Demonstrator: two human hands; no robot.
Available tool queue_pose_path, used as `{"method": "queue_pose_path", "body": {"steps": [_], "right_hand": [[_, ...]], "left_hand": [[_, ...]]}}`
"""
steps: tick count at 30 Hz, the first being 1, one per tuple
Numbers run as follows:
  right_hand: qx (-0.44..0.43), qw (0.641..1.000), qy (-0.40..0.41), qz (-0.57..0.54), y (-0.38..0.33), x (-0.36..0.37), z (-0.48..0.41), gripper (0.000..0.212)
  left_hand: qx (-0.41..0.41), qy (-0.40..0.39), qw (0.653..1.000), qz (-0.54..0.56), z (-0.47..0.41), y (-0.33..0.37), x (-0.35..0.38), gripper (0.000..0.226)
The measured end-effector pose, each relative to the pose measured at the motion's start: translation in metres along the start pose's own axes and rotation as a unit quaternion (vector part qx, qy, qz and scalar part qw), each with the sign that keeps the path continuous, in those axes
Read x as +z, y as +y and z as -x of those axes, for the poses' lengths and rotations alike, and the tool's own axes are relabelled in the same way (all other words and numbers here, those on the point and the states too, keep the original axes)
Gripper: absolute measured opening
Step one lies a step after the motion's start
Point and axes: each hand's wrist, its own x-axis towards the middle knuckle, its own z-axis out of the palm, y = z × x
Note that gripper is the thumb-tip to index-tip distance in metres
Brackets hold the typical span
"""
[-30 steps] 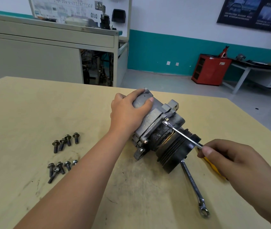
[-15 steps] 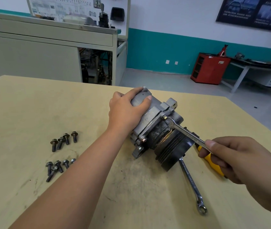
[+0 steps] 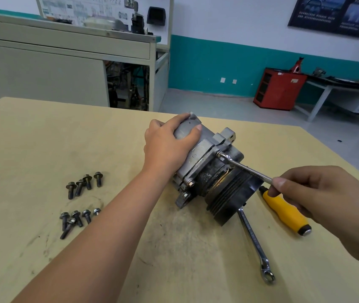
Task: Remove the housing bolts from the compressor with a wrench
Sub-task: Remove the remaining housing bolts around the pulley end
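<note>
Near bench (image 3: 32, 138) front edge: spare wrench (image 3: 254, 242) lying flat, yellow-handled screwdriver (image 3: 284, 213) just beside.
Left of centre: loose bolts (image 3: 80, 200), two clusters.
Pinches wrench (image 3: 244, 168) with right hand (image 3: 318, 193) fingers, head on housing bolt (image 3: 218, 154).
Steadies compressor (image 3: 215, 173) mid-bench, on its side, left hand (image 3: 167, 147) fingers wrapped over housing.

light: bright, even, likely overhead | shadows: soft | glare: slight on held wrench (image 3: 245, 169) | edges: bowed, background soft
</note>
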Motion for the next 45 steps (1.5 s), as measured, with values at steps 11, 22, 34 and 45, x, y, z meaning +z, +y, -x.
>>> {"method": "queue_pose_path", "body": {"steps": [11,22,34,45], "right_hand": [[0.226,0.924,-0.184,-0.249,-0.003,-0.012,-0.011,0.014],[0.021,0.990,-0.140,-0.019,0.005,0.013,0.008,0.018],[-0.091,0.983,0.024,0.159,0.012,0.006,-0.001,0.024],[-0.096,0.988,-0.034,0.115,-0.002,0.007,0.013,0.021]], "left_hand": [[-0.004,0.000,1.000,0.003,0.001,0.001,0.000,0.037],[-0.004,-0.001,1.000,0.006,0.002,0.001,-0.001,0.037],[-0.009,0.001,1.000,0.006,0.002,0.003,-0.001,0.037],[0.000,0.003,1.000,0.013,0.002,0.001,-0.002,0.037]]}}
